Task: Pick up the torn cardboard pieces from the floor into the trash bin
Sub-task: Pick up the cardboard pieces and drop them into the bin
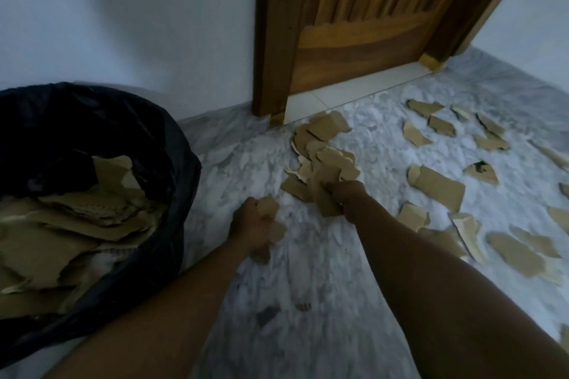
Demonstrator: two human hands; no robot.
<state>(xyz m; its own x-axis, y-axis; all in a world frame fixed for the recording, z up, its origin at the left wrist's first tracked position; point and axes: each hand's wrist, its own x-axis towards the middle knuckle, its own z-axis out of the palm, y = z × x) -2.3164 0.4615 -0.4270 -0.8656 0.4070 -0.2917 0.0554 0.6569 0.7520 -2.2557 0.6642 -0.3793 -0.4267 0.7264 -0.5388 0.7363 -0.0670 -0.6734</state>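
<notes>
Primary fault to expect: loss of cardboard pieces (437, 184) on the way to the trash bin (180, 144) at the left edge of the frame. Cause: overfull handfuls, with flat, stiff scraps protruding from both fists and only partly enclosed. Left grip (251, 224), lower centre: curled tight around a small wad (268, 207); height above the floor (308, 271) not determinable. Right grip (348, 198), centre: fingers clenched on a larger slab (323, 194) at the near end of the heap (326, 144), with a risk of dragging or scattering neighbouring scraps on lifting. Second fault: spill over the bin rim, given a fill level near the top of the black liner; release well inside, not at the edge. Third fault: small fragments overlooked, such as the small scrap (303, 306) at lower centre, low in contrast against mottled grey marble in dim light. Appearance of the material: tan, matte board, ragged torn edges, pale inner ply exposed at some tears, flat irregular shapes of mixed size. Location: one overlapping heap just below the wooden door (354, 40) at upper centre; many loose singles across the right half of the frame, well apart from the bin; a large share inside the bin. Judged progress: roughly midway.
</notes>
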